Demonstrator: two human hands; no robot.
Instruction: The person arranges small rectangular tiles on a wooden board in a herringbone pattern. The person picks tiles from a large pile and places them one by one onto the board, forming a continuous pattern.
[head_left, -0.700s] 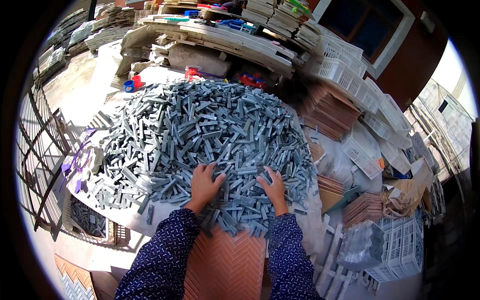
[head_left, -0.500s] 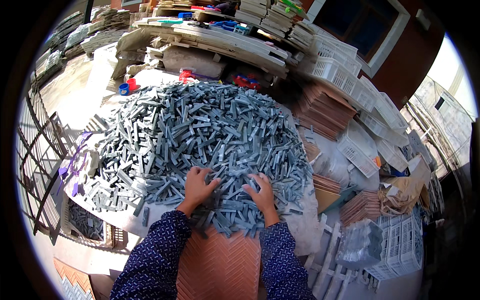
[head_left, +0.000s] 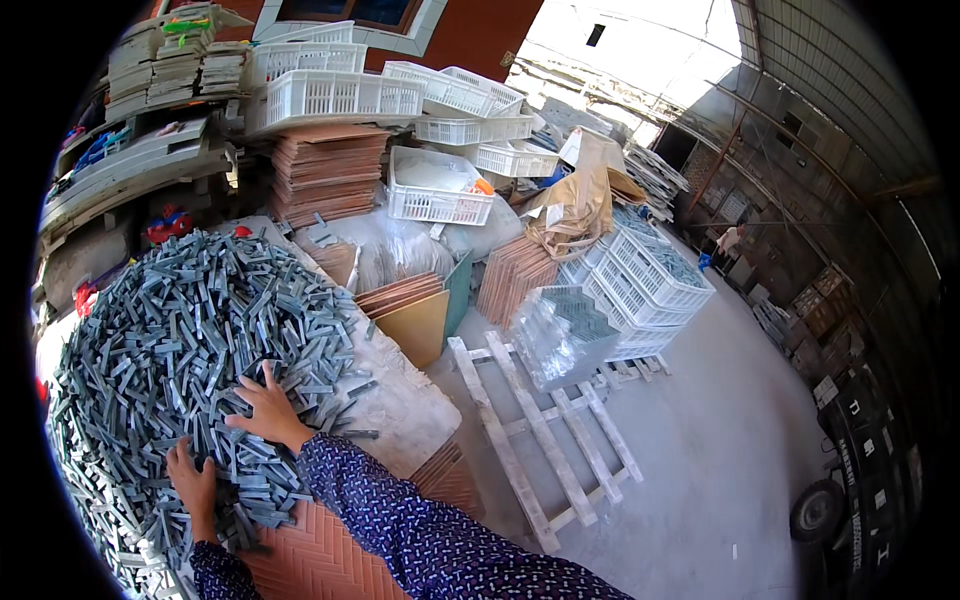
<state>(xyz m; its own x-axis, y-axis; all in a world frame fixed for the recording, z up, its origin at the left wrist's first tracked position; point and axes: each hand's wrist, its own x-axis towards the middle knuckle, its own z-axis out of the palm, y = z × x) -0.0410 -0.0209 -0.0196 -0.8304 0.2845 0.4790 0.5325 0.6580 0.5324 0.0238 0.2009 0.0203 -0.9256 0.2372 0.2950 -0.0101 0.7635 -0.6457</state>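
A big heap of small grey-blue strip pieces point(head_left: 190, 330) covers a table at the left. My right hand point(head_left: 265, 410) lies flat on the heap's near edge, fingers spread. My left hand point(head_left: 192, 480) rests palm down on the pieces lower left, fingers apart. Both arms wear dark blue dotted sleeves point(head_left: 400, 520). Below the hands lies a terracotta board with a herringbone pattern point(head_left: 310, 565). Neither hand visibly grips a piece.
White plastic crates point(head_left: 335, 95) and stacks of brown boards point(head_left: 325, 170) stand behind the table. A wooden pallet point(head_left: 540, 430) lies on the concrete floor at the right, beside crates of grey pieces point(head_left: 640, 280). A distant person point(head_left: 730, 240) stands far right.
The view has swung to the right, so the heap now sits at the left. Both hands stay on the pieces, now lower left in the picture.
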